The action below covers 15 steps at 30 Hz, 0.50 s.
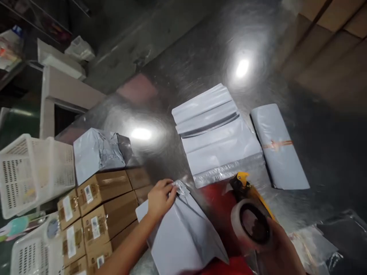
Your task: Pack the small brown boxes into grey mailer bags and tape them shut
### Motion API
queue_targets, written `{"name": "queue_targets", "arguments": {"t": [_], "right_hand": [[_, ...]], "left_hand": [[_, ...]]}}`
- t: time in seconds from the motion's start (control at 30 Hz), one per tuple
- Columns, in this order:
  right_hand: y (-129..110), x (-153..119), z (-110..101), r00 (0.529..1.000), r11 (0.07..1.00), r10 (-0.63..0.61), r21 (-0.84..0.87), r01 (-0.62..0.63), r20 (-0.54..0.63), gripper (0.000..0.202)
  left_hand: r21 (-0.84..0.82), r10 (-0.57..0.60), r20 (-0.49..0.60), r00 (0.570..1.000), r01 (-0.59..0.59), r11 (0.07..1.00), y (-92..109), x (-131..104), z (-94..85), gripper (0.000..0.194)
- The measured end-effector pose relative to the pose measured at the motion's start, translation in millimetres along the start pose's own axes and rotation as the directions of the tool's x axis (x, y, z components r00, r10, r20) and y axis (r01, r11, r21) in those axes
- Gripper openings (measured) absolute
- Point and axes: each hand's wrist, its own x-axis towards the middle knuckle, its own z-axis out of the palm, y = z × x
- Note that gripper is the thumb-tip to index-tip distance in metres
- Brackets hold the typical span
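Observation:
My left hand point(161, 198) presses its fingers on the gathered top end of a white plastic mailer package point(179, 238) at the bottom centre. Wrapped round a tape dispenser point(243, 181) is my right hand point(279, 248), at the lower right. The dispenser has a yellow and black head and carries a large roll of clear tape point(236, 221). It is raised just right of the package. A fanned stack of white mailer bags point(212, 133) lies on the metal table point(197, 72) beyond both hands.
Cardboard boxes point(104, 187) are stacked at the left beside white baskets point(54, 160), with a wrapped grey-white parcel point(87, 152) behind. A tied bundle of mailers point(276, 152) lies right; clear plastic bags point(312, 244) are at the lower right.

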Motion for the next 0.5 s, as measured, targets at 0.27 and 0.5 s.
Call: {"name": "queue_targets", "arguments": {"t": [0.27, 0.5], "right_hand": [[-80, 78, 56, 0.936, 0.834, 0.351, 0.449, -0.322, 0.019, 0.051], [-111, 120, 112, 0.86, 0.739, 0.459, 0.442, -0.508, 0.222, 0.05]], "left_hand": [[0.003, 0.497, -0.139, 0.857, -0.501, 0.865, 8, -17, 7.9, 0.024], [-0.417, 0.325, -0.24, 0.915, -0.4, 0.816, 16, -5, -10.0, 0.022]]}}
